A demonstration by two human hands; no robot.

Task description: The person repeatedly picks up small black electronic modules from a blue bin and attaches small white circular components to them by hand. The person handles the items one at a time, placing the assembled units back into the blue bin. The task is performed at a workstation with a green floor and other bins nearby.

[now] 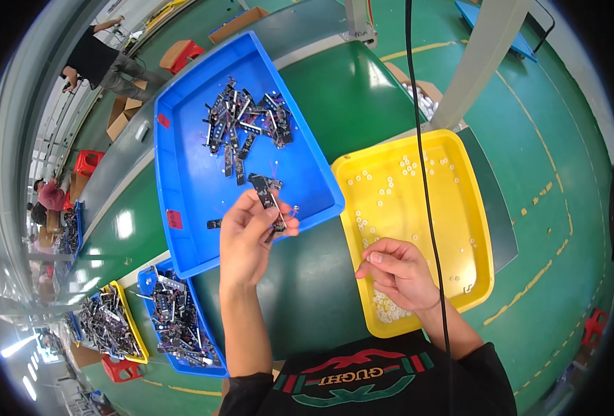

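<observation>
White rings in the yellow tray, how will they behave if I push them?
The white rings are probably very light, being so small beside the right hand. They'd likely slide easily across the smooth, shiny yellow tray. Round outlines suggest any tipped on edge might roll.

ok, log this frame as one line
left hand: holds black board, over blue tray | right hand: over yellow tray, fingers curled, contents unclear | white rings: loose in yellow tray

Circuit boards (pixel 235 125) in left tray (pixel 189 152); rings (pixel 389 310) in right tray (pixel 397 216), just beside; more boards in bins (pixel 196 371), person's (pixel 425 388) left.
</observation>
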